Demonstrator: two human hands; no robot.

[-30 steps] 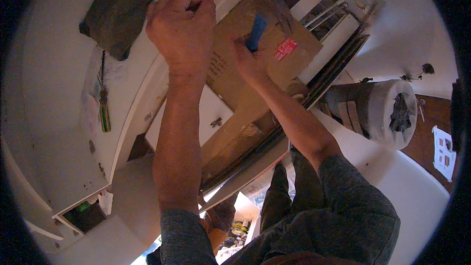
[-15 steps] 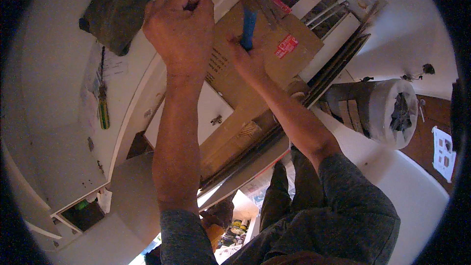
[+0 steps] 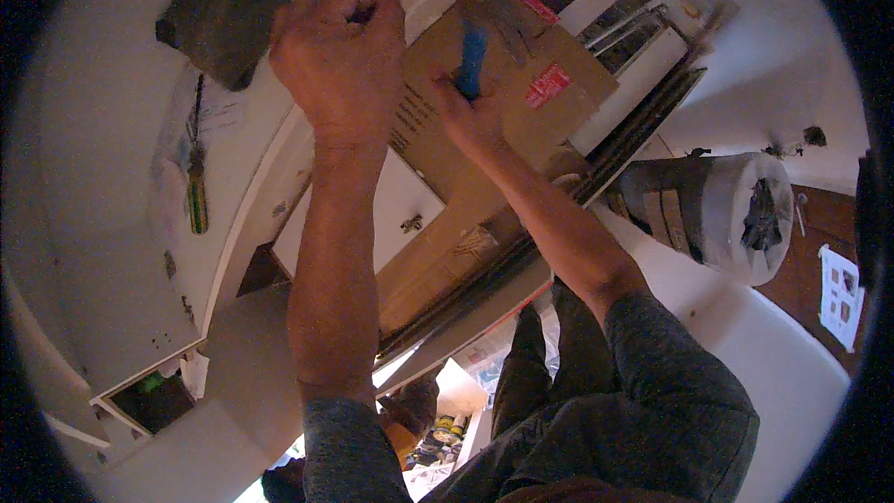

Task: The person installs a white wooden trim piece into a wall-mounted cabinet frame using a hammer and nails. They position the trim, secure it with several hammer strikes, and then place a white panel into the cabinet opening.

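Observation:
My left hand point(image 3: 337, 61) is raised at the upper middle, its fingers curled into a fist. Whatever it may pinch is hidden or too small to name. To its right, my right hand point(image 3: 473, 116) is closed round the blue grip of a hammer point(image 3: 472, 56). The hammer's dark head points up and away, close to the fist but apart from it. Below both hands lies a flat brown cardboard sheet point(image 3: 577, 98) with red labels and dark print.
A screwdriver point(image 3: 196, 196) with a green and yellow handle lies on the white surface at left, below a dark cloth-like bundle point(image 3: 237, 9). A plastic-wrapped roll point(image 3: 703, 210) is at right. White panels point(image 3: 349, 214) lie around the cardboard. A container of tools point(image 3: 447, 433) stands below.
Both hands and the hammer keep nearly the same pose. The surroundings at left have shifted slightly upward in the view.

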